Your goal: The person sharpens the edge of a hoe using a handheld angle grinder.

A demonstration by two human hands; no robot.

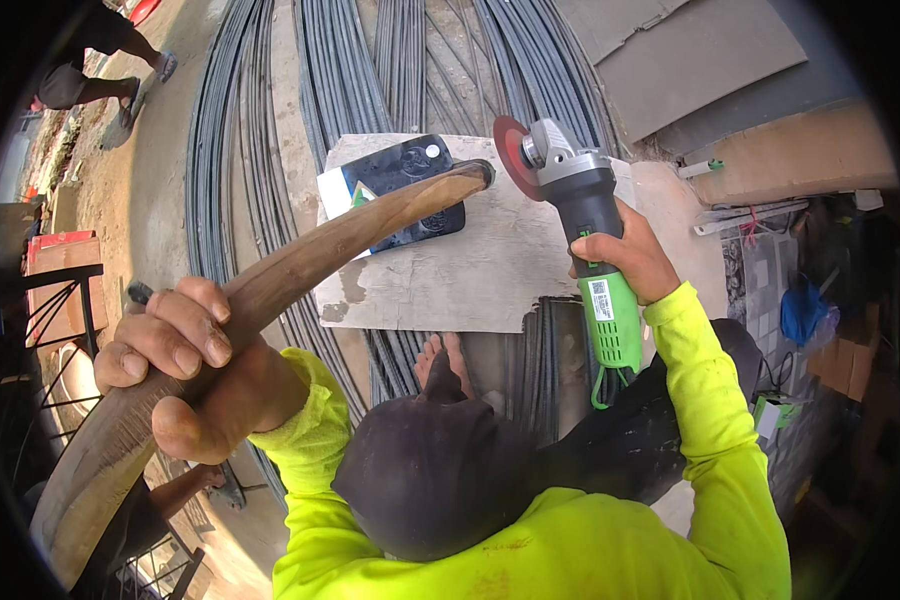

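Observation:
My left hand (187, 360) grips a long curved piece of brown wood (330, 236), lifted at a slant above the floor. Its narrow dark-tipped end points to the upper right, and its wider end runs off the lower left. In my right hand (634, 255) is a green and black angle grinder (596, 225), held by its body. A reddish disc (516, 157) sits on the grinder's head, close to the wood's tip but apart from it. Below both lies a worn pale board (457, 277). A black plastic case (416, 195) with a white label rests on the board, partly behind the wood.
Bundles of steel reinforcing bars (341, 67) run along the floor under the board. Flat cardboard (697, 67) lies at the upper right. My bare foot (450, 360) is before the board. A person's legs (109, 86) show at the upper left, and another person's arm (187, 487) at the lower left.

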